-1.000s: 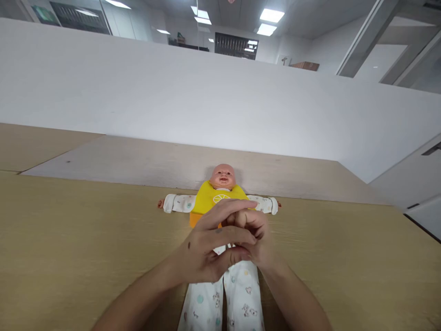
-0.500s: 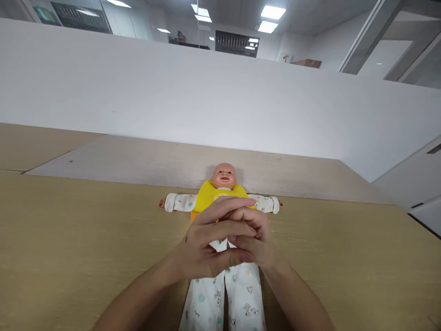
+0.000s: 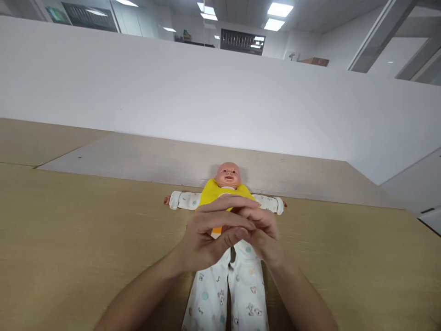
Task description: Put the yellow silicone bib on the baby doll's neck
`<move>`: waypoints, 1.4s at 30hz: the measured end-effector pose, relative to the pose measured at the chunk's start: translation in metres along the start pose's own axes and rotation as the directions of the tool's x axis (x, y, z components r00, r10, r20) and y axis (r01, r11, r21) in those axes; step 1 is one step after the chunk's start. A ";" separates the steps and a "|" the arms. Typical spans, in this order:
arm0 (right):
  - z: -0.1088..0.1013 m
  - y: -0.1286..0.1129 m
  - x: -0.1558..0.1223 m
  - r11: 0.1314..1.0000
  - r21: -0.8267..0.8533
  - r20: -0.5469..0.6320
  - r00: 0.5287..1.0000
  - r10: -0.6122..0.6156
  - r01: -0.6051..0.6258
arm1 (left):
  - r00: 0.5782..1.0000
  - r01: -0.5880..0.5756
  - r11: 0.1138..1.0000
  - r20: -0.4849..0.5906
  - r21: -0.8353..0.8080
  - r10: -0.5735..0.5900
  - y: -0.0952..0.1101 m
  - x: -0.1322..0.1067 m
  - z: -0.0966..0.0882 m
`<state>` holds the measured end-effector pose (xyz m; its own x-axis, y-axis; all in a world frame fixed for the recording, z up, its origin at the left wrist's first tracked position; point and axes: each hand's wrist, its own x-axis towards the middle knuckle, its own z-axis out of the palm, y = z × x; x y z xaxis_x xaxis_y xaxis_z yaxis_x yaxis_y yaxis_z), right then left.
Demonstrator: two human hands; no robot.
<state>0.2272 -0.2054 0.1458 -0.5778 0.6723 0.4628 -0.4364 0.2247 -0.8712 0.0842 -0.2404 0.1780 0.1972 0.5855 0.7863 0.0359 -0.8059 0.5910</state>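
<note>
A baby doll (image 3: 228,174) lies on its back on the wooden table (image 3: 86,230), head away from me and arms spread. It wears a yellow bib (image 3: 209,195) and a white printed sleepsuit (image 3: 208,294). Both my hands meet over its belly. My left hand (image 3: 205,240) lies partly over the right, its fingers and thumb pinched together. My right hand (image 3: 266,234) is curled, fingertips against the left. Whatever they pinch at the doll's waist is hidden beneath them.
A grey board (image 3: 138,161) lies on the table behind the doll's head. A white partition wall (image 3: 172,92) rises just beyond it. At the far right the table edge meets a white cabinet (image 3: 413,193).
Both hands have crept slightly up the doll's body, from the waist toward the bib, staying pressed together. More of the sleepsuit legs now shows. The doll has not moved on the table.
</note>
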 end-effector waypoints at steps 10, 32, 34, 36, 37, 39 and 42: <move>-0.001 -0.016 0.001 0.930 -0.339 -0.102 0.978 -0.184 0.140 | 0.985 0.041 0.999 -0.169 0.036 -0.034 -0.003 0.000 -0.001; 0.011 -0.018 0.002 0.599 -0.741 0.101 0.932 -0.349 0.304 | 0.967 -0.127 0.956 -0.182 0.263 0.179 -0.005 -0.004 0.002; 0.011 -0.019 0.002 0.589 -0.745 0.107 0.928 -0.357 0.312 | 0.970 -0.118 0.948 -0.169 0.297 0.174 -0.005 -0.005 0.001; 0.012 -0.020 0.002 0.576 -0.749 0.122 0.923 -0.365 0.326 | 0.974 -0.109 0.942 -0.154 0.317 0.164 -0.005 -0.005 0.001; 0.012 -0.020 0.002 0.567 -0.754 0.128 0.921 -0.368 0.332 | 0.976 -0.106 0.939 -0.149 0.326 0.162 -0.005 -0.005 0.001; 0.013 -0.019 0.002 0.551 -0.766 0.132 0.920 -0.370 0.331 | 0.976 -0.102 0.934 -0.148 0.342 0.160 -0.005 -0.005 0.001; 0.012 -0.017 0.001 0.540 -0.778 0.118 0.919 -0.375 0.320 | 0.977 -0.091 0.924 -0.146 0.372 0.156 -0.008 -0.005 0.003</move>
<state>0.2258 -0.2165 0.1634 -0.4489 0.4506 0.7717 0.1161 0.8856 -0.4496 0.0856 -0.2374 0.1690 0.0548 0.4596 0.8864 0.3792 -0.8309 0.4073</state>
